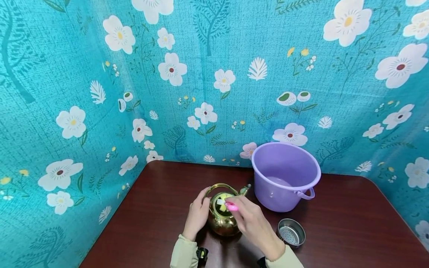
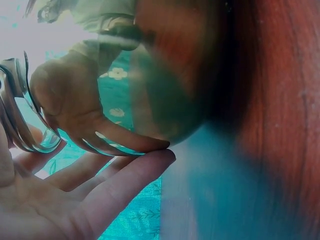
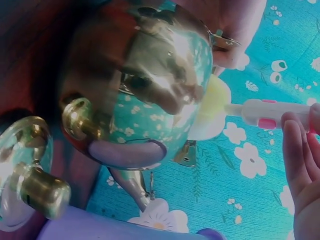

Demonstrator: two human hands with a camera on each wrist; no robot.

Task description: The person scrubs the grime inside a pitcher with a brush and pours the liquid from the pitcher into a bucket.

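Observation:
A shiny brass-coloured kettle [image 1: 224, 226] with a hoop handle stands on the table in front of me. My left hand [image 1: 197, 216] holds its left side near the foot of the hoop, fingers spread along the curved wall in the left wrist view. With my right hand [image 1: 253, 223] I grip the white and pink handle of a sponge brush [image 3: 272, 112]. Its yellow and white sponge head [image 3: 212, 110] is at the kettle's open top, partly hidden behind the body in the right wrist view. A brass-coloured lid [image 3: 32, 172] with a knob lies beside the kettle.
A purple bucket [image 1: 285, 195] stands behind and right of the kettle. Nearer me on the right sits a steel strainer basket [image 1: 291, 238] with a perforated bottom. Around the dark wooden table [image 1: 134, 223] hangs a teal flowered cloth [image 1: 201, 48].

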